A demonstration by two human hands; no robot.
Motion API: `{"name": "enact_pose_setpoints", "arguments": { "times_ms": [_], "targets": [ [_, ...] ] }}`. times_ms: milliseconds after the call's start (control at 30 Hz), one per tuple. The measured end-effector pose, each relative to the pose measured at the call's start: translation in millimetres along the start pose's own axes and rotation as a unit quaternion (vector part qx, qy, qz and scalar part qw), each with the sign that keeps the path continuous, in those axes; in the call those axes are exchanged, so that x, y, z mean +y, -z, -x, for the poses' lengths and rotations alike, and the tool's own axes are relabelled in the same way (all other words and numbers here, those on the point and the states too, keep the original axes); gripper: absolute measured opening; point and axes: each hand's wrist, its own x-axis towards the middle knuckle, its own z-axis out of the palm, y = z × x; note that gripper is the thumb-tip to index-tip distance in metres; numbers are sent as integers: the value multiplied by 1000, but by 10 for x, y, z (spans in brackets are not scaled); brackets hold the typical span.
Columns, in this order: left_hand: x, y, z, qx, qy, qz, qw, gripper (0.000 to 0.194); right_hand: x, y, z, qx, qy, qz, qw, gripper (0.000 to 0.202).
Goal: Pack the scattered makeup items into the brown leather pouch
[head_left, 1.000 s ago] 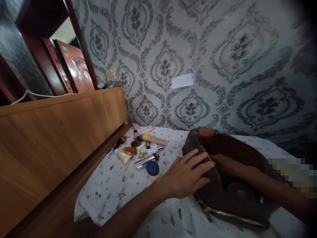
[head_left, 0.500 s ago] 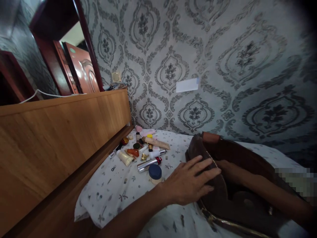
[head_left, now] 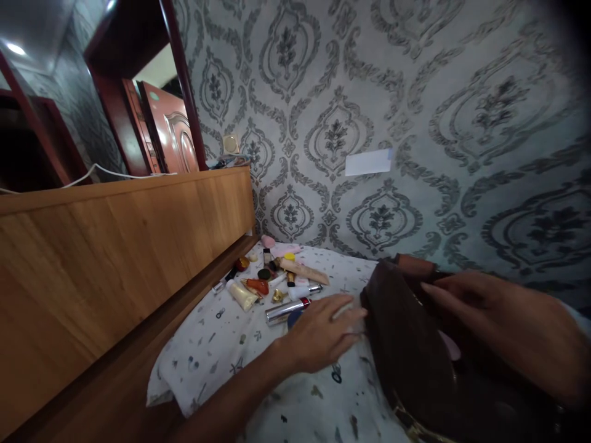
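A dark brown handbag (head_left: pixel 406 344) lies unzipped on the patterned white cloth at the lower right. My left hand (head_left: pixel 323 335) is just left of it, fingers spread and apart from one another, above the cloth. It partly covers a jar with a blue lid (head_left: pixel 293 318). A pale patch by its fingertips is too blurred to name. Over the bag's opening is my right hand (head_left: pixel 503 320), smeared by motion, its far fingers hidden. Below its thumb, a pinkish rounded thing (head_left: pixel 449 346) shows inside the bag; whether the hand touches it is unclear.
Several cosmetics lie left of the bag: a silver tube (head_left: pixel 281 312), a cream tube (head_left: pixel 241 295), an orange-brown item (head_left: pixel 257 285), a white tube (head_left: pixel 302 291) and a long beige item (head_left: pixel 307 271). A wooden panel (head_left: pixel 138 227) borders the left, a papered wall (head_left: pixel 323 184) the back.
My left hand has come off the bag's edge, moving left over the blue-lidded jar. My right hand has risen from inside the bag to its opening. The whole view has shifted slightly.
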Motion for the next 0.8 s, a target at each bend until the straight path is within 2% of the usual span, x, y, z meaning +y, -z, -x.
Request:
{"name": "enact_pose_setpoints", "arguments": {
  "times_ms": [67, 167, 233, 267, 300, 367, 467, 567, 633, 700, 800],
  "targets": [
    [-140, 50, 66, 18, 35, 6, 999, 38, -206, 83, 125, 48, 53, -25, 997, 67],
    [-375, 84, 158, 50, 76, 14, 996, 32, -587, 59, 413, 131, 165, -90, 973, 49],
    [-555, 76, 224, 76, 104, 18, 992, 29, -826, -64, 649, 119, 282, -128, 943, 33],
    [-655, 65, 261, 89, 119, 20, 989, 28, -925, -154, 767, 95, 324, -134, 932, 25],
    [-762, 52, 301, 102, 135, 22, 985, 27, -1008, -258, 879, 72, 357, -134, 922, 22],
    [-996, 32, 390, 125, 170, 17, 977, 26, -1129, -487, 1065, 27, 381, -131, 915, 30],
    [-1374, 40, 544, 154, 249, -18, 956, 21, -1251, -798, 1223, -52, 330, -183, 925, 35],
    [-1742, 97, 701, 182, 304, -42, 934, 24, -1359, -1033, 1290, -128, 243, -280, 920, 35],
    [-1963, 146, 790, 193, 328, -55, 923, 27, -1423, -1181, 1332, -150, 168, -339, 914, 30],
    [-2153, 189, 858, 199, 348, -68, 914, 29, -1467, -1328, 1375, -160, 82, -401, 898, 28],
    [-2373, 224, 917, 204, 374, -84, 901, 29, -1484, -1503, 1413, -201, -49, -466, 860, 36]
  ]
}}
